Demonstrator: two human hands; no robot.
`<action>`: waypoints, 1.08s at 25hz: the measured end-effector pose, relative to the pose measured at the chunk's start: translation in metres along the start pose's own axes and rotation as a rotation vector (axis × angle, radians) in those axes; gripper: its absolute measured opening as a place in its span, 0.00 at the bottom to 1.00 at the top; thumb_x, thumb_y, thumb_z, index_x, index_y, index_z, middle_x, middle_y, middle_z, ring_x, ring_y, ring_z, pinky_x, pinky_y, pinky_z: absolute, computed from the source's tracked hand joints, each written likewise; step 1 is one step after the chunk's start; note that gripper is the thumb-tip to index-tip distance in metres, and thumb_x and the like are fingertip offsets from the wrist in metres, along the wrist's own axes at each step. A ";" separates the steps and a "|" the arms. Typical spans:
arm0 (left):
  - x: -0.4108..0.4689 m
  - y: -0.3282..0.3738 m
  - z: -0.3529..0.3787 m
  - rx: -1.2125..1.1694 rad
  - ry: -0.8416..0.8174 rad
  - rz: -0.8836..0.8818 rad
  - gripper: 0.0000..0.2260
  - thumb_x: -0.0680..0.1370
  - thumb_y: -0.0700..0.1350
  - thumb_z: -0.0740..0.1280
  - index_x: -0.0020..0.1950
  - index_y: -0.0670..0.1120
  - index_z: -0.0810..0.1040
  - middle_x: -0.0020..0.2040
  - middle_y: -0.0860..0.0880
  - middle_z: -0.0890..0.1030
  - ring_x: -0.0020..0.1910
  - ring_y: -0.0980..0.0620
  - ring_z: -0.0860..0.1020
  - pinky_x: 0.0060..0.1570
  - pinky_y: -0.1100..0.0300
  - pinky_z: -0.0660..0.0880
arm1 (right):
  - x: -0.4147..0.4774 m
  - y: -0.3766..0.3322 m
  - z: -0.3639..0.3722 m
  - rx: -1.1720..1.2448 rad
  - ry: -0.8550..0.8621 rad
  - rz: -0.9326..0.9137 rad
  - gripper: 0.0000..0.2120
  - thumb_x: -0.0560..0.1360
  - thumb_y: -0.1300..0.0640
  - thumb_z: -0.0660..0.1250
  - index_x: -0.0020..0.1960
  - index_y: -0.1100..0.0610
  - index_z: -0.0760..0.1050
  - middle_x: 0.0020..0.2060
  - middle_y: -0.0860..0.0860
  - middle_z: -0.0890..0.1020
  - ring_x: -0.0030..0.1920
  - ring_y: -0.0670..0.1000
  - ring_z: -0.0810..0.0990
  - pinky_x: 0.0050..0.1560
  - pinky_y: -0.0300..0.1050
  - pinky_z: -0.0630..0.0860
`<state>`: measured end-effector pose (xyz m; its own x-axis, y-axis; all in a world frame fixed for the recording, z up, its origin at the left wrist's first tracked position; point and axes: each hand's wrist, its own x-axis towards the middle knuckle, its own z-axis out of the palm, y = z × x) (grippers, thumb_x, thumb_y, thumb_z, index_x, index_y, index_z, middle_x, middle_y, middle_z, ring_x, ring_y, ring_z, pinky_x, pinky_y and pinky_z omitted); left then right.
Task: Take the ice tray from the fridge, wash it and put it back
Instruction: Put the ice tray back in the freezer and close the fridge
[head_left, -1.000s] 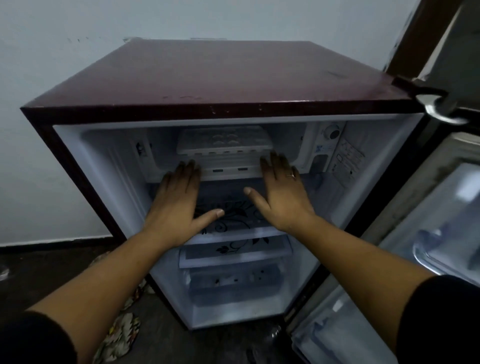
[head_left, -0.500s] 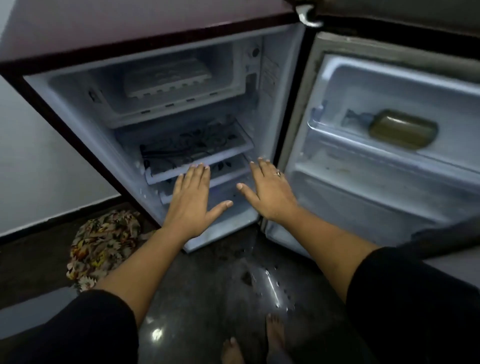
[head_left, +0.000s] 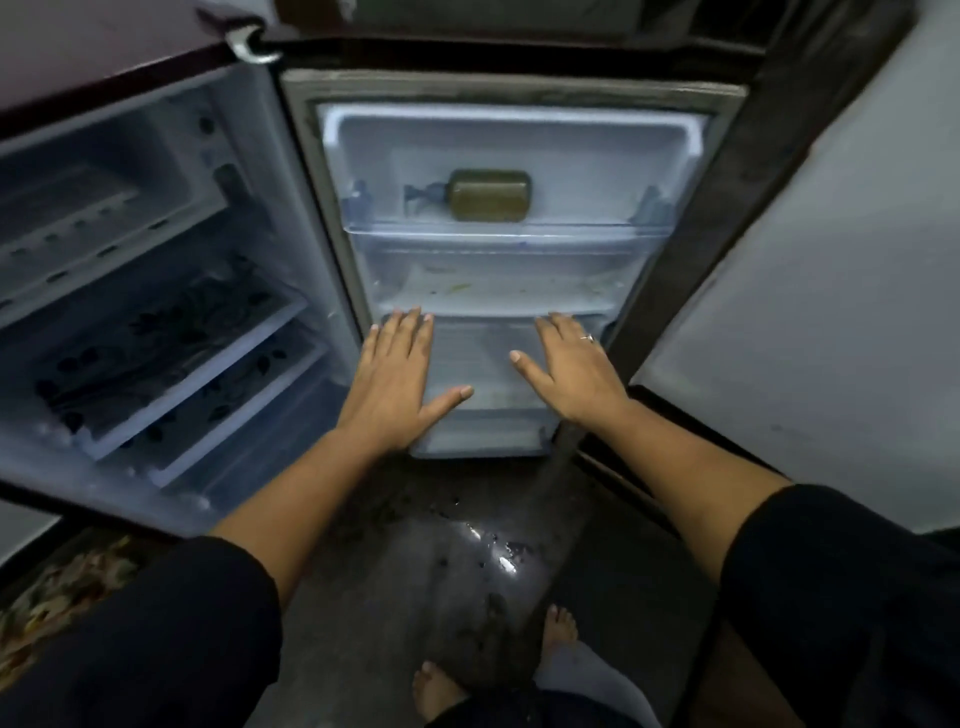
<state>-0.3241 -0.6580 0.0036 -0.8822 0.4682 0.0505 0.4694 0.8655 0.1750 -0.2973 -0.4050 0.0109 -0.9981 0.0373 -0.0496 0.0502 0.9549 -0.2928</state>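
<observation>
Left hand (head_left: 400, 384) and right hand (head_left: 576, 369) both flat, fingers straight, holding nothing, in front of the open fridge door (head_left: 519, 135), low down. Ice tray (head_left: 62, 208) sits left of the door, in the freezer compartment (head_left: 171, 130). Olive bottle (head_left: 488, 195) lies in the door's upper rack.

Fridge top (head_left: 104, 47): maroon, smooth, glossy sheen.
Hinge (head_left: 249, 44): bright polished metal.
Door liner (head_left: 498, 140): white moulded plastic, smooth, semi-gloss; lower ledge smeared.
Door rail (head_left: 498, 234): translucent plastic.
Gasket (head_left: 519, 88): grey, dull, grimy.
Inner shelves (head_left: 171, 343): clear pane, black printed leaf pattern, white plastic edging.
Floor (head_left: 467, 582): dark, polished, glossy glare patch, speckled.
Sleeves (head_left: 156, 649): black matt cloth.
Mat (head_left: 52, 587): floral printed cloth, blurred.
Ring (head_left: 587, 338): shiny metal.
</observation>
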 end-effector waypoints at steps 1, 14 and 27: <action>0.014 0.012 -0.007 0.012 0.020 0.032 0.50 0.77 0.76 0.46 0.86 0.41 0.51 0.86 0.40 0.52 0.86 0.41 0.49 0.84 0.42 0.46 | -0.001 0.015 -0.013 0.002 0.035 0.021 0.36 0.84 0.36 0.56 0.81 0.61 0.61 0.80 0.61 0.62 0.81 0.60 0.58 0.79 0.58 0.58; 0.199 0.159 -0.124 0.190 0.352 0.194 0.47 0.80 0.75 0.46 0.86 0.41 0.51 0.87 0.40 0.51 0.86 0.41 0.47 0.84 0.40 0.49 | 0.055 0.134 -0.197 0.145 0.387 0.014 0.39 0.83 0.34 0.56 0.84 0.57 0.54 0.83 0.56 0.58 0.83 0.56 0.54 0.80 0.53 0.55; 0.253 0.166 -0.140 0.278 0.336 0.025 0.49 0.78 0.77 0.45 0.86 0.42 0.52 0.86 0.42 0.58 0.85 0.43 0.54 0.84 0.42 0.48 | 0.118 0.159 -0.228 0.157 0.380 -0.113 0.41 0.81 0.33 0.59 0.85 0.54 0.52 0.84 0.52 0.51 0.82 0.59 0.58 0.77 0.59 0.63</action>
<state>-0.4748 -0.4208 0.1828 -0.8122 0.4454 0.3767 0.4428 0.8911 -0.0990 -0.4152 -0.1819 0.1766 -0.9387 0.0688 0.3377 -0.0848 0.9037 -0.4196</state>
